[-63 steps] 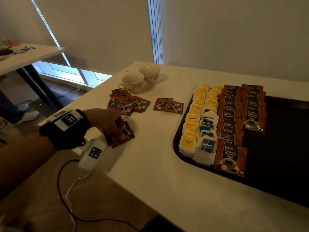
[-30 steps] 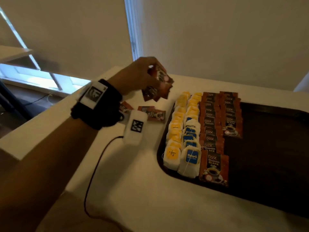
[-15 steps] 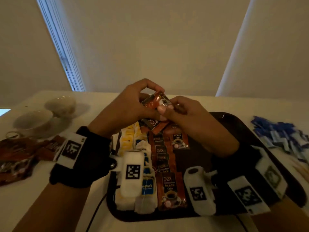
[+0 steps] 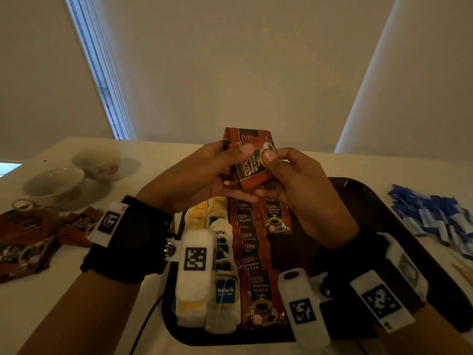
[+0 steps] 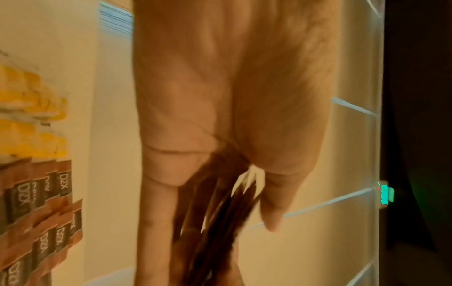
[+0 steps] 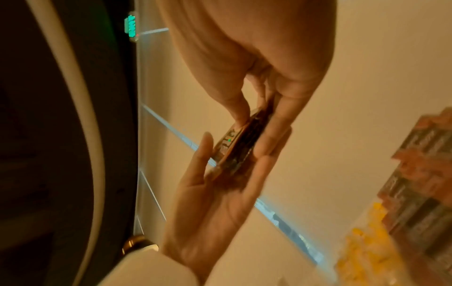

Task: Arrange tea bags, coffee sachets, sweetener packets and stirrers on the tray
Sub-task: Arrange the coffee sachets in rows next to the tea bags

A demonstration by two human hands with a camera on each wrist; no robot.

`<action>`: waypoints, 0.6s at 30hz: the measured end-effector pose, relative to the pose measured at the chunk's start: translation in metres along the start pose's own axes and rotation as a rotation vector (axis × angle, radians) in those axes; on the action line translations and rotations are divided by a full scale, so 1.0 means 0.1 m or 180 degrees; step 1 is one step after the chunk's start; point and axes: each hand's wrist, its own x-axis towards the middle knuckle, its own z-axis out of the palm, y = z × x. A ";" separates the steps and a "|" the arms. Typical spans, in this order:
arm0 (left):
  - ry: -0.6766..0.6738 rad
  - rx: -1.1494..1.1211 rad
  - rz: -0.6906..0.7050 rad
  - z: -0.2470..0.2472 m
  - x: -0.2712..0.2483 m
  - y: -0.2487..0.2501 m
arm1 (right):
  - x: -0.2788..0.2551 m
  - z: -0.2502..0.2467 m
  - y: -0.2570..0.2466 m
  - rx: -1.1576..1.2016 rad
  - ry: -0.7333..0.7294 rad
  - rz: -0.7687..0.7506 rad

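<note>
Both hands are raised above the dark tray [image 4: 378,201] with a small stack of brown D2X coffee sachets [image 4: 252,160] between them. My left hand [image 4: 204,172] grips the stack from the left, thumb on top. My right hand [image 4: 289,175] pinches the front sachet, thumb on its face. In the right wrist view the sachets [image 6: 240,143] sit edge-on between the fingers of both hands. On the tray lie rows of yellow tea bags [image 4: 197,213], blue tea bags [image 4: 225,290] and coffee sachets [image 4: 261,298].
More coffee sachets [image 4: 28,239] lie loose on the white table at the left, near two white cups [image 4: 56,185]. A pile of blue sweetener packets [image 4: 435,216] lies right of the tray, with pale stirrers [image 4: 463,267] beside it. The tray's right half is bare.
My left hand picked sachets off the table at the left and carried them over the tray. My right hand came in and took hold; the stack now stands higher and more upright.
</note>
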 end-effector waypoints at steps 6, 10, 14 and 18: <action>0.0078 0.0354 0.0060 -0.03 0.03 -0.07 | 0.01 -0.09 0.06 -0.2176 0.0519 -0.1145; 0.0181 0.0506 0.0223 -0.04 0.05 -0.09 | 0.02 -0.10 0.06 -0.2790 0.0355 -0.1734; 0.0102 0.0004 0.0126 -0.05 0.06 -0.11 | 0.04 -0.08 0.09 -0.2620 0.0459 -0.1727; 0.0000 -0.0300 0.0036 -0.05 0.05 -0.10 | 0.04 -0.11 0.04 -0.2118 0.0486 -0.1568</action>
